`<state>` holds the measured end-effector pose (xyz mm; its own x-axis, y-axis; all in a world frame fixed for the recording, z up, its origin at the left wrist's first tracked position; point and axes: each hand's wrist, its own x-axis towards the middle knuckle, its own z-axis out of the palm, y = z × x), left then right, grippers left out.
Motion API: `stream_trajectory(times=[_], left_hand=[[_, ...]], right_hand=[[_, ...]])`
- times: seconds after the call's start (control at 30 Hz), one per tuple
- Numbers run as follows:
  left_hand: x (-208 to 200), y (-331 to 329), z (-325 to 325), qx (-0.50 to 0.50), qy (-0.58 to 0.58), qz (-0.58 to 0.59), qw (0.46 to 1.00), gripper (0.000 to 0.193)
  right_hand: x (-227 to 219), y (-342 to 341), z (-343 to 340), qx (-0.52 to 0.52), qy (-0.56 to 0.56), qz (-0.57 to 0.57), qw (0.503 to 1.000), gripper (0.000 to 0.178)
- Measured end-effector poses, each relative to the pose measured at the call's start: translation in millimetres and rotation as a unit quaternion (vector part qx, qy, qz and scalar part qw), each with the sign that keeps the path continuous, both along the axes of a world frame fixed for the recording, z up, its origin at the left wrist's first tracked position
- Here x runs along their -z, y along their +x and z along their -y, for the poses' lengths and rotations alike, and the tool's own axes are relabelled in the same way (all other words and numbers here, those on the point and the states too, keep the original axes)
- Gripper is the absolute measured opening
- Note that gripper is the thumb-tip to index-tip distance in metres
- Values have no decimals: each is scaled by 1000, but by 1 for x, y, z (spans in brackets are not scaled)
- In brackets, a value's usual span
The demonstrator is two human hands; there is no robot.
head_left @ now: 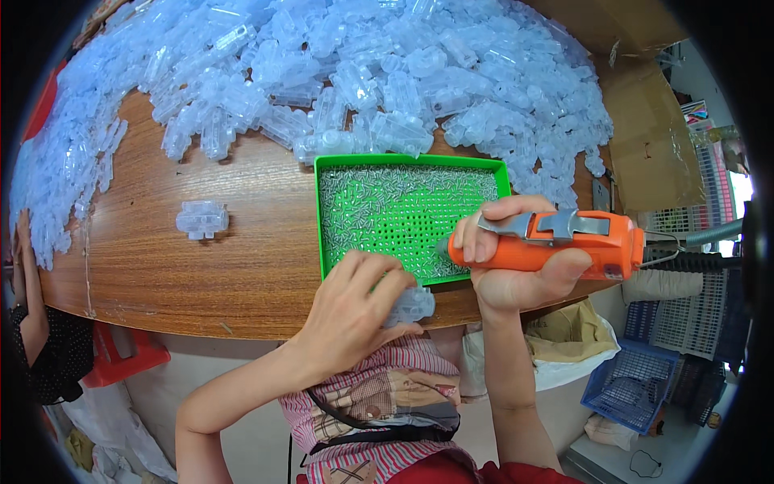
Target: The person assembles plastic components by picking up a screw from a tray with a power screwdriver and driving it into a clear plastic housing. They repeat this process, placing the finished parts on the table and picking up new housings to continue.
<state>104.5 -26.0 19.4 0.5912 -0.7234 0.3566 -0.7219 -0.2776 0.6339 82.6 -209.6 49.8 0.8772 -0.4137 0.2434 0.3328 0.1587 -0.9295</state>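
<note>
Tool: I see an orange powered screwdriver (556,246) in my right hand (516,266), at the near right of the tabletop (201,274).
Tool axis: its long axis runs almost level across the view, left to right, rising slightly toward the right. The dark tip points left, into the near right corner of the green tray (330,165). The butt end points right, where a hose and cable leave it.
Tool lever: a metal lever lies along the top of the body, under my index finger.
Right hand: closed in a full wrap around the screwdriver body, fingers curled over the top, thumb beneath.
Left hand: my left hand (355,310) lies palm down, fingers partly curled, over a clear plastic housing (413,305). It grips the part from above at the near tabletop edge, just below the tray.
Housing position: only its right end shows past my fingers; I cannot tell its orientation.
Tray: rectangular, green, perforated floor, holding many small metal screws (363,202), densest along the left and far sides.
Loose part: one clear housing (201,219) sits alone on the bare wood, well left of the tray.
Stock: a large heap of clear housings (363,64) covers the far half of the tabletop.
Surroundings: cardboard boxes (653,137) at right; blue crate (629,387) on the floor.
</note>
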Motion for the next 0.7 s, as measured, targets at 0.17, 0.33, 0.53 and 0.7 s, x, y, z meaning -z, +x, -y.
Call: stream_trajectory(times=[0.17, 0.33, 0.53, 0.7], left_hand=[[6, -8, 5, -64, 2, -18, 998, 47], [20, -14, 5, -76, 19, 20, 997, 48], [7, -5, -5, -34, 26, 10, 999, 51], [2, -2, -8, -12, 6, -81, 997, 46]], right_hand=[[6, 0, 3, -13, 34, 6, 999, 91], [8, 2, 6, -24, 40, 20, 999, 91], [11, 1, 2, -17, 32, 41, 998, 89], [9, -2, 0, -46, 23, 54, 997, 89]])
